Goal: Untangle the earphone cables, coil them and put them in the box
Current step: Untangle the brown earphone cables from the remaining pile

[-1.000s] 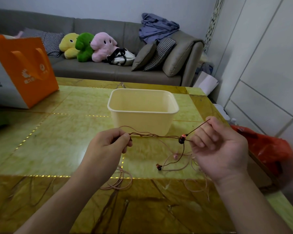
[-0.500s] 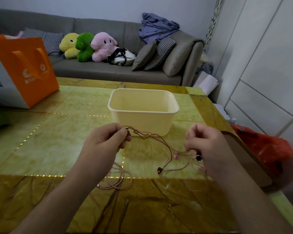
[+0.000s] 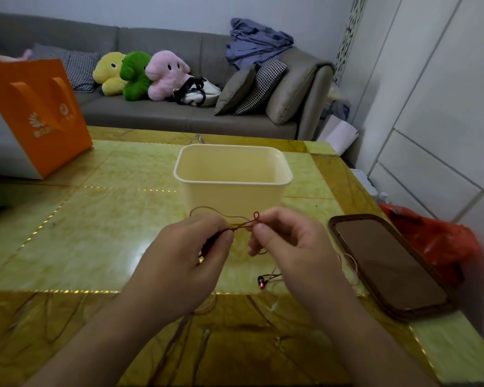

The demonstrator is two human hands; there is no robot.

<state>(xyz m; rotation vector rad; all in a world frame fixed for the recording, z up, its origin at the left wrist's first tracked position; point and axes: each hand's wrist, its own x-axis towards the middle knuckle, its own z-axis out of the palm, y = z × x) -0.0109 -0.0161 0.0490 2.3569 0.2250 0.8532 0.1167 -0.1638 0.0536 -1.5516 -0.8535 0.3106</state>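
Note:
A thin brown earphone cable [image 3: 239, 225] runs between my two hands just in front of the cream plastic box [image 3: 232, 177]. My left hand [image 3: 185, 258] pinches the cable with thumb and forefinger. My right hand [image 3: 288, 244] pinches it a few centimetres to the right, where a small loop sticks up. One earbud [image 3: 261, 282] with a red tip lies on the table below my right hand. A pale pink cable [image 3: 349, 268] trails on the table between my right wrist and the phone; more of it shows under my left wrist. The box stands open and looks empty.
A phone in a brown case [image 3: 386, 263] lies face up to the right of my hands, near the table's right edge. An orange paper bag [image 3: 37, 113] stands at the back left of the green and yellow table [image 3: 95, 219]. A red plastic bag [image 3: 442, 241] sits beyond the right edge.
My hands have come close together in front of the box, both pinching the brown cable. The right hand moved left and up, uncovering the phone. The cable's slack now forms a small loop.

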